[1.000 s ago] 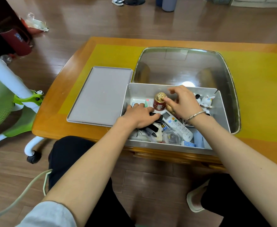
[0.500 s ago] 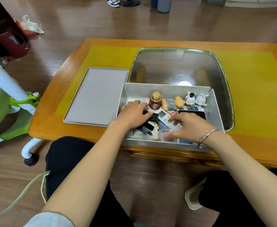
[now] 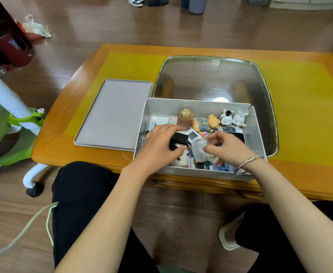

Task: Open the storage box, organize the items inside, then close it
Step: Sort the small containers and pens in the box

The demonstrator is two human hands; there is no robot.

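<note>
The grey storage box (image 3: 257,134) stands open at the table's near edge, with its lid (image 3: 114,113) lying flat to its left. Along its back wall are a gold-capped bottle (image 3: 185,119), a bear figurine (image 3: 207,123) and two rabbit figurines (image 3: 232,118). My left hand (image 3: 159,143) lies over a black adapter (image 3: 178,139) in the box's left half, thumb curled under it. My right hand (image 3: 228,148) grips a clear round container (image 3: 200,149), blurred, above the clutter. A white remote (image 3: 193,134) and a black phone (image 3: 239,135) lie partly hidden beneath.
A glass-topped recess (image 3: 216,79) fills the wooden table (image 3: 309,107) behind the box. A green and white chair (image 3: 8,123) stands at the left. My knees sit just under the table's front edge. Shoes and bins stand on the floor far back.
My right hand left the gold-capped bottle, dropped to the box's front and now lifts the clear container toward the middle. My left hand stayed on the black adapter.
</note>
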